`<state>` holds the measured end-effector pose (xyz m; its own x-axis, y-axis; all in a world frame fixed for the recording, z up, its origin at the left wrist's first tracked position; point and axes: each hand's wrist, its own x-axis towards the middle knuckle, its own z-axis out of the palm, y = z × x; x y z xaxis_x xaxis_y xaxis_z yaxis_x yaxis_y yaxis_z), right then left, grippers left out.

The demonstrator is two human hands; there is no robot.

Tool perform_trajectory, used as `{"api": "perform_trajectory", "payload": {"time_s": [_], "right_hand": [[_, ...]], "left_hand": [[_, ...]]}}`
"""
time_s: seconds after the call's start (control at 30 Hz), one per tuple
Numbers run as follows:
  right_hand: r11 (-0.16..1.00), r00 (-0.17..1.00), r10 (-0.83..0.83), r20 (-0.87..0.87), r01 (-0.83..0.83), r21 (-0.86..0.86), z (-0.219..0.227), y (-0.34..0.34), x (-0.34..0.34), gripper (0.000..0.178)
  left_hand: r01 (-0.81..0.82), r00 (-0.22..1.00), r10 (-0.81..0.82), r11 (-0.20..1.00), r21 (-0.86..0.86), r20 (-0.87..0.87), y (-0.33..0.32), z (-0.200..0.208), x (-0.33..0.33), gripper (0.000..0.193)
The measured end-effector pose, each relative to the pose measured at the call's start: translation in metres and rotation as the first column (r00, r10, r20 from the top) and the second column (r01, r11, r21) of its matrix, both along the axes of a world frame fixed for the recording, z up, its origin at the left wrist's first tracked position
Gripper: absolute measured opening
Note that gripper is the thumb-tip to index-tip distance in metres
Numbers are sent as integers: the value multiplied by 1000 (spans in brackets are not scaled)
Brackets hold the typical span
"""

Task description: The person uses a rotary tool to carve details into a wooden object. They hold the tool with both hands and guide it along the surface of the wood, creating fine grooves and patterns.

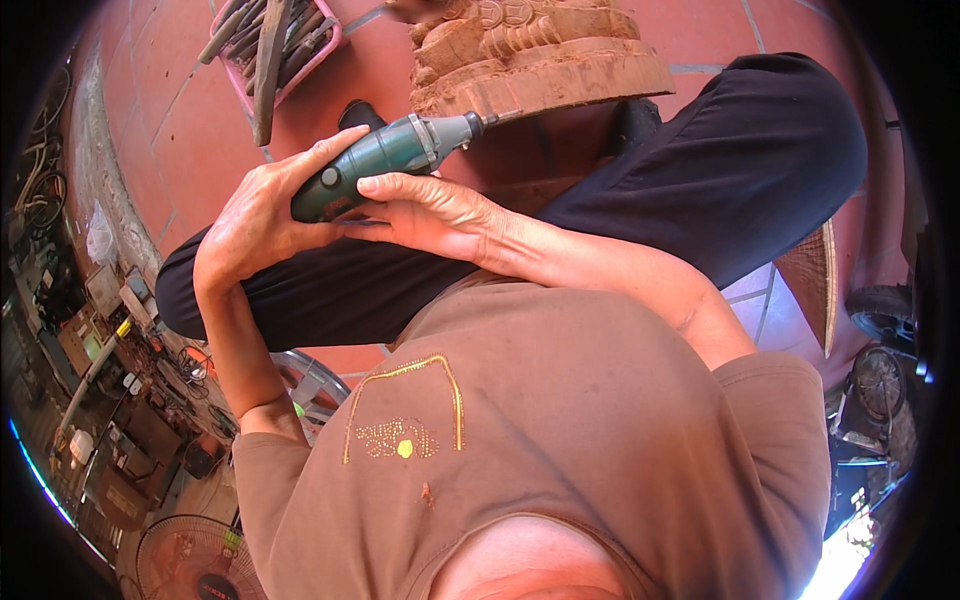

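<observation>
A green die grinder (385, 155) with a grey collar and a thin metal bit lies slantwise in both my hands, its bit pointing right and away from me. My left hand (258, 205) wraps the rear end of its body. My right hand (435, 215) cups the near side, with the thumb resting along the body. Just beyond the bit stands a reddish-brown wood carving (540, 75) on a thick curved base. Whether the bit tip touches that base I cannot tell.
A pink basket (328, 45) of long-handled carving tools sits on the red tile floor (160, 130) at the far left. My dark-trousered legs (720, 165) bend around the work. A fan (190, 560) and assorted clutter stand at the left. A woven cone-shaped thing (812, 275) lies at the right.
</observation>
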<state>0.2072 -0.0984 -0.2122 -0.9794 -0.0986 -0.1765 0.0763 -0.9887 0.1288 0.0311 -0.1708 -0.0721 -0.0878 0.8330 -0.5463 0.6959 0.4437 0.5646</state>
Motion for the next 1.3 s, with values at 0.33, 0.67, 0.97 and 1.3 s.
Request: {"api": "perform_trajectory", "payload": {"time_s": [0.33,0.67,0.97,1.3], "right_hand": [[1000,1000,-1,-11,1,4,1,2,0,51],[1000,1000,4,-6,-4,31,-7,4,-10,49],[999,999,5,-40,-3,49,-5,10,-16,48],[1000,999,-7,-45,8,29,-4,13,-19,47]], "left_hand": [[-16,1000,17,1000,-8,8,2,2,1,95],[-19,1000,20,999,37,-14,2,-1,-3,93],[-48,998,49,999,16,-32,6,2,-5,91],[-59,997,61,998,36,-47,6,2,-4,91]]}}
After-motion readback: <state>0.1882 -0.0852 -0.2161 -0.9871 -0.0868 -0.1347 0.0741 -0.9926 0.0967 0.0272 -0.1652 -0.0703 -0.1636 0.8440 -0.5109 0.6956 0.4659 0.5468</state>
